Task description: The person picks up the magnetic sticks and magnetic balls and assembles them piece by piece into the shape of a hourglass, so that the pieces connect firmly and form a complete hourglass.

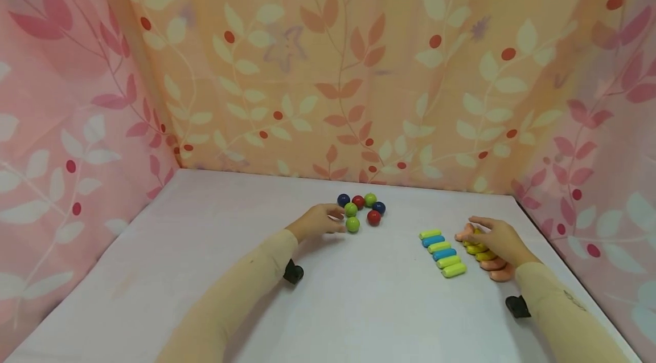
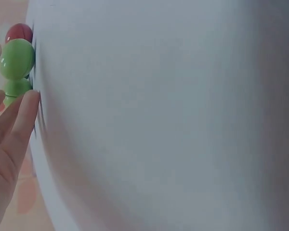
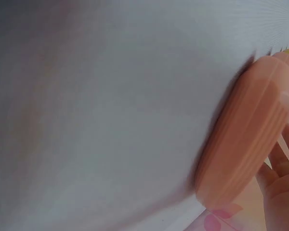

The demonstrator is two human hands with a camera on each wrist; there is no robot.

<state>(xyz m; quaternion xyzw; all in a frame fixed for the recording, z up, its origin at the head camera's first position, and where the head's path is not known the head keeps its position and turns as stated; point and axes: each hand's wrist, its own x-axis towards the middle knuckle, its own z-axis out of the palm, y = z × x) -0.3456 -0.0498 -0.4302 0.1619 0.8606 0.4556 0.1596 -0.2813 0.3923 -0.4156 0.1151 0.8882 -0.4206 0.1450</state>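
On the white table, glossy balls lie in a loose ring: green balls (image 1: pixel 352 224), red balls (image 1: pixel 374 217) and blue balls (image 1: pixel 379 207). Beside the nearest green ball (image 2: pixel 18 59) is my left hand (image 1: pixel 320 221), fingers spread and fairly straight; whether they touch it I cannot tell. My right hand (image 1: pixel 502 240) hovers over a row of curved pieces, partly covering it. Its fingers look loosely bent. The row has yellow pieces (image 1: pixel 476 248) in the middle and orange pieces (image 1: pixel 501 273) at its ends. A ridged orange piece (image 3: pixel 245 134) looms large in the right wrist view.
Left of the curved pieces lies a slanting row of short cylinders, lime ones (image 1: pixel 454 270) alternating with blue ones (image 1: pixel 444 254) for most of it. Patterned cloth walls (image 1: pixel 328 66) rise along the table's back and sides. Each wrist carries a small black camera (image 1: pixel 294 272).
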